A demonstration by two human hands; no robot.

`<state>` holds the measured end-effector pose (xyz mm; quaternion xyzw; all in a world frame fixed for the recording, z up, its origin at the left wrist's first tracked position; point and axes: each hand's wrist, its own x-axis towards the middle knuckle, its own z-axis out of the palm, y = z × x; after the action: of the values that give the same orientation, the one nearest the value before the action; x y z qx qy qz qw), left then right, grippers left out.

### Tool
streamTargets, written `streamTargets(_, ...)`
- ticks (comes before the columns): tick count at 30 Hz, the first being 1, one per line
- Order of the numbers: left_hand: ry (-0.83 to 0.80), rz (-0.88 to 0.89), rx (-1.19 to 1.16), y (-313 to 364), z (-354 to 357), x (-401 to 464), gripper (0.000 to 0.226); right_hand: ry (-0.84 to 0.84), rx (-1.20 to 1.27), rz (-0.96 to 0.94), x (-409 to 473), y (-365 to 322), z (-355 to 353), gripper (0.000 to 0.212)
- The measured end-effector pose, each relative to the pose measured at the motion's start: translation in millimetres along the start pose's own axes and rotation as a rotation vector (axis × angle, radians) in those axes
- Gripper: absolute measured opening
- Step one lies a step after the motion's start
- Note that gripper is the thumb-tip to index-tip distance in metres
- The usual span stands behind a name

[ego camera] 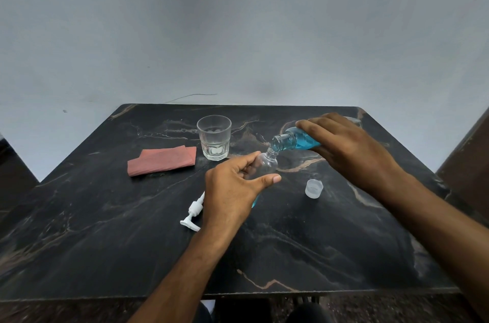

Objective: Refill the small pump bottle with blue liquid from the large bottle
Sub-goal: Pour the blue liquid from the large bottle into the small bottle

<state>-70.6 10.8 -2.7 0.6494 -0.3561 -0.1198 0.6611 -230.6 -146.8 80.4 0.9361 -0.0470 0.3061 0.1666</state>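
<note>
Head-camera view looks down on a black marble-patterned table [105, 243] with pale brown veins, set against a plain grey wall. Near the middle, the left hand [232, 190] grips a small clear plastic bottle [264, 164], thumb on the near side and fingers round the far side, the bottle leaning away with its open neck pointing up and to the right. A streak of blue shows at its lower end, just below the palm. Over it, the right hand [346, 145] clasps a large clear bottle of blue liquid [296, 140], tipped well over so that its uncapped mouth sits right at the small bottle's neck (whether the two rims touch cannot be told). A white pump head with its dip tube [194, 211] lies flat on the table just left of the left wrist. A translucent white screw cap [314, 188] rests open side up, to the right of the small bottle. Farther back stand a faceted clear drinking glass [214, 137] and, to its left, a folded reddish-pink cloth [161, 161].
</note>
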Motion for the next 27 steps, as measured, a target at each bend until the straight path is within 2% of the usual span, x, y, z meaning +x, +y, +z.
streamTargets(15,0.003,0.024,0.015,1.0,0.2,-0.3,0.065,-0.006,-0.016,-0.001,2.6,-0.2,-2.0,0.057)
streamTargets(27,-0.003,-0.021,-0.048,1.1,1.3,0.2,0.058,-0.004,0.022,-0.009,2.8,4.7,0.3,0.05)
